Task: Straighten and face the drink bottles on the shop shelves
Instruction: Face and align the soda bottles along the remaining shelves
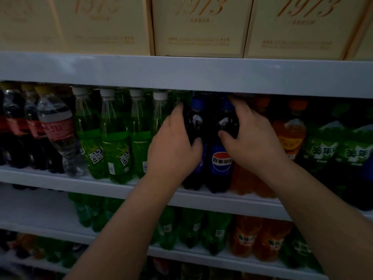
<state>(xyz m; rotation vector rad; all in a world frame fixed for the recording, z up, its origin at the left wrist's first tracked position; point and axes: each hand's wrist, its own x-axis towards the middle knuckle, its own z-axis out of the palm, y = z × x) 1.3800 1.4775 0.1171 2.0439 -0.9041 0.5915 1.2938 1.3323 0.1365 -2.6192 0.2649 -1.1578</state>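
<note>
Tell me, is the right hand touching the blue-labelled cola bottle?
Touching. The head view shows the right hand curled round the shoulder of the blue-labelled cola bottle, thumb in front, fingers reaching behind its neck.

1973 on boxes point(199, 27), apparently 百事可乐 on bottle point(221, 162)

— Where are your hands?
— Both my arms are bare, stretched forward and up, forearms converging. My left hand point(173, 146) shows its back to the camera, fingers curled round the left cola bottle point(194, 122), thumb across its front.
— And the other?
— My right hand point(252, 142) grips the right cola bottle point(222, 160) at the shoulder, thumb in front, fingers reaching behind the neck.
</note>
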